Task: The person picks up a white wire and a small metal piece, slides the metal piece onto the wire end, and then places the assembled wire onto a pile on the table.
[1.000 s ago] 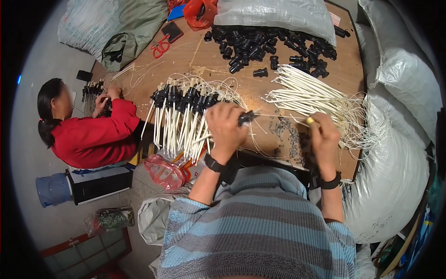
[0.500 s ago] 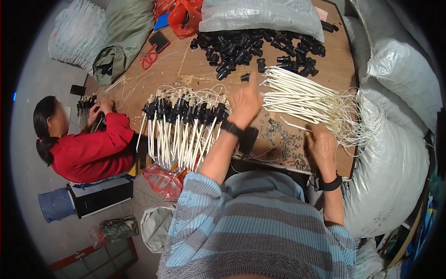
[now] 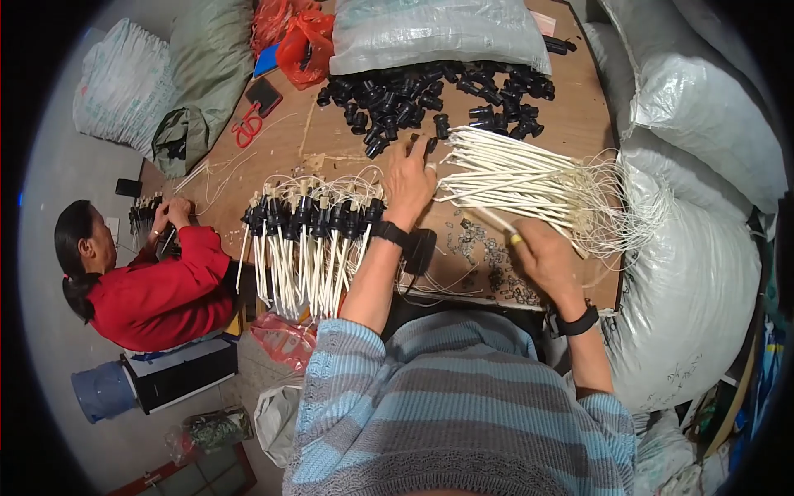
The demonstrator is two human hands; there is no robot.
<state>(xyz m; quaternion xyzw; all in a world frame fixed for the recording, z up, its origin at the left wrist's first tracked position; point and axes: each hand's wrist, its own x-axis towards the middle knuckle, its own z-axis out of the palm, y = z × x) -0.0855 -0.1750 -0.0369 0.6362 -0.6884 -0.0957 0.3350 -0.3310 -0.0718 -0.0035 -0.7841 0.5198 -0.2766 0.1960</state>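
Note:
My left hand (image 3: 408, 186) is at the middle of the table, its fingers closing round a small black plastic socket (image 3: 431, 145) that they partly hide. In my right hand (image 3: 546, 256) is a thin white tube (image 3: 495, 218), pinched near one end and pointing toward the left hand. A pile of similar white tubes (image 3: 517, 175) with thin wires lies just beyond the right hand. Small metal bits (image 3: 496, 269) are scattered on the table beside that hand. Left of my left forearm, a row of white tubes fitted with black sockets (image 3: 310, 217) hangs over the table edge.
Loose black sockets (image 3: 397, 103) are heaped before a large white sack (image 3: 438, 33). Red scissors (image 3: 246, 128) and a phone-like black object (image 3: 264, 97) lie farther left. A co-worker in red (image 3: 161, 289) works at the left end. Bulging sacks (image 3: 691, 298) crowd the right side.
My left hand has drawn in its outstretched finger and reached the small black socket. My right hand has moved left, lifting the white tube away from the pile. The view has shifted slightly.

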